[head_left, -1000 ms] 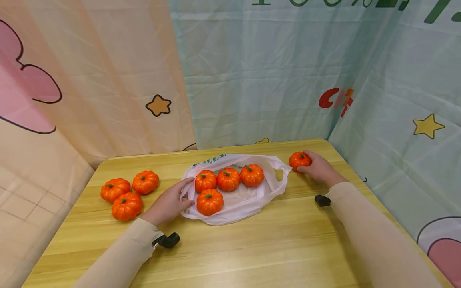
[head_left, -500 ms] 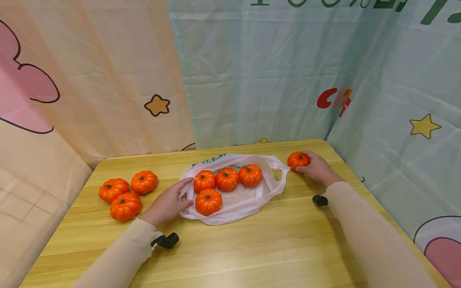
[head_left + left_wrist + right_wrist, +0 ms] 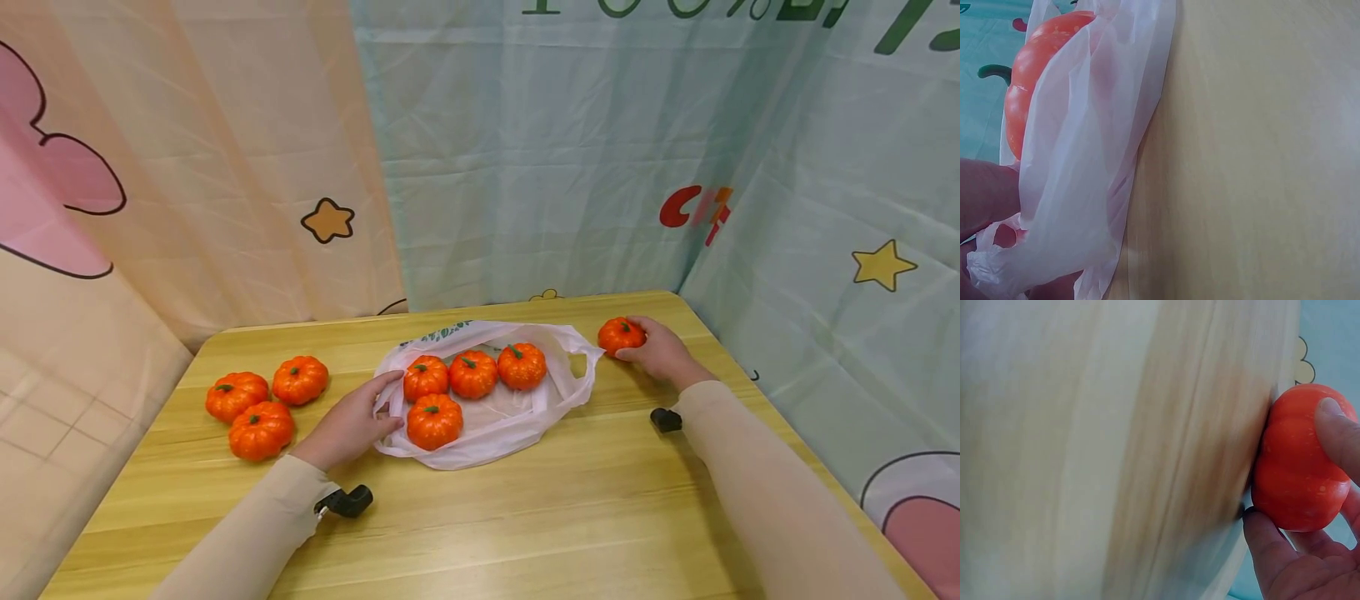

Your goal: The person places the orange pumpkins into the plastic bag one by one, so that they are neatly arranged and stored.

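Note:
A white plastic bag [image 3: 517, 425] lies open on the table with several small orange pumpkins [image 3: 473, 373] inside. My left hand [image 3: 354, 423] holds the bag's left rim; in the left wrist view, the thin plastic [image 3: 1079, 162] hangs beside my thumb and partly covers one pumpkin [image 3: 1044, 56]. Some left fingers are hidden behind the plastic. To the right of the bag, my right hand [image 3: 663, 352] grips another small pumpkin [image 3: 619, 335] with a green stem. The right wrist view shows thumb and fingers round this pumpkin [image 3: 1297, 459], which sits at the table surface.
Three more pumpkins [image 3: 261, 430] form a cluster on the wooden table [image 3: 510, 533] left of the bag. Printed curtains [image 3: 525, 167] stand along the table's back and sides. A black wrist device [image 3: 348, 501] sits by the left cuff.
The head view shifts very slightly. Both hands, the bag and the pumpkins keep their places.

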Demonstrator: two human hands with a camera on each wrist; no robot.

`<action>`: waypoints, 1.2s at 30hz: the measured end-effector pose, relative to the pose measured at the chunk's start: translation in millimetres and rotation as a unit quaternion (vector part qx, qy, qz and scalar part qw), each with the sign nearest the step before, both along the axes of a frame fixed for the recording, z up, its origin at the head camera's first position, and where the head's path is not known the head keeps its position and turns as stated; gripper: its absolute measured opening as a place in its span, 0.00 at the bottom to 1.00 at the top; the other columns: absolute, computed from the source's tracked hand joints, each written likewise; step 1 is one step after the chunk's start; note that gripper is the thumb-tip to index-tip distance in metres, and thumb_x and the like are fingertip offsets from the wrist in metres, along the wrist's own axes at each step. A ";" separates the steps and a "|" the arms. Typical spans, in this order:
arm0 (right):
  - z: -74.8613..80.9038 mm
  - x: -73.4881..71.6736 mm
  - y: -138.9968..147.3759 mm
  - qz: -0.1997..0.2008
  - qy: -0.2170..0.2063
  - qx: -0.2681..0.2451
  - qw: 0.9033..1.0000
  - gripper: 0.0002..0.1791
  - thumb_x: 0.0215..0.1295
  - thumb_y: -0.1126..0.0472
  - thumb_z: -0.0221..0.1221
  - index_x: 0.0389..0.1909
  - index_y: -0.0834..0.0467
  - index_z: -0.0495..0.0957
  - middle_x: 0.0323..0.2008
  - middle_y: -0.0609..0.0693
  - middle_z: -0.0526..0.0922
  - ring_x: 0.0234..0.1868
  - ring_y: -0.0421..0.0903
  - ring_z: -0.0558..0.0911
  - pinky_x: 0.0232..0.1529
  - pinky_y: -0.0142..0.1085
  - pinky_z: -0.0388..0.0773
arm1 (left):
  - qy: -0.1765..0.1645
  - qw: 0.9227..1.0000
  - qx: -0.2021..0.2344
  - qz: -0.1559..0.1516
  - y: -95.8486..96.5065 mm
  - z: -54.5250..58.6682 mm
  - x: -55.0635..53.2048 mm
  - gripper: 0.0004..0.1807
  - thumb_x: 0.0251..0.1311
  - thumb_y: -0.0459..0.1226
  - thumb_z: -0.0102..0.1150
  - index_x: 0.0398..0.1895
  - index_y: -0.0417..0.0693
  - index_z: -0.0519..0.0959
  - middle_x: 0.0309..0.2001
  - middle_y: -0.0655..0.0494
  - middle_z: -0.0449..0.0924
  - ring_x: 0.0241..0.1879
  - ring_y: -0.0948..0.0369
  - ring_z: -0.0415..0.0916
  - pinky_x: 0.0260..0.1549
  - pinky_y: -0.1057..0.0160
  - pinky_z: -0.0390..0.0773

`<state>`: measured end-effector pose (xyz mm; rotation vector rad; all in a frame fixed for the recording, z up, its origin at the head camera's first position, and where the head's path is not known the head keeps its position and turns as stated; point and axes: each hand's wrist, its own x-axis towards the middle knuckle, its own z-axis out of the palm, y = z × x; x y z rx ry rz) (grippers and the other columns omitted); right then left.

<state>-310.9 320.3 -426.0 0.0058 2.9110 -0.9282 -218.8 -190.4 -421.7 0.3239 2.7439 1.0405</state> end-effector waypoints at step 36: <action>1.5 3.1 -3.0 -0.002 0.000 -0.005 1.000 0.45 0.73 0.55 0.66 0.81 0.65 0.54 0.78 0.74 0.59 0.76 0.73 0.62 0.78 0.66 0.57 | 0.015 1.000 -0.015 -0.003 -1.6 3.7 0.4 0.43 0.67 0.40 0.70 0.82 0.52 0.61 0.72 0.39 0.72 0.53 0.49 0.77 0.58 0.48 0.80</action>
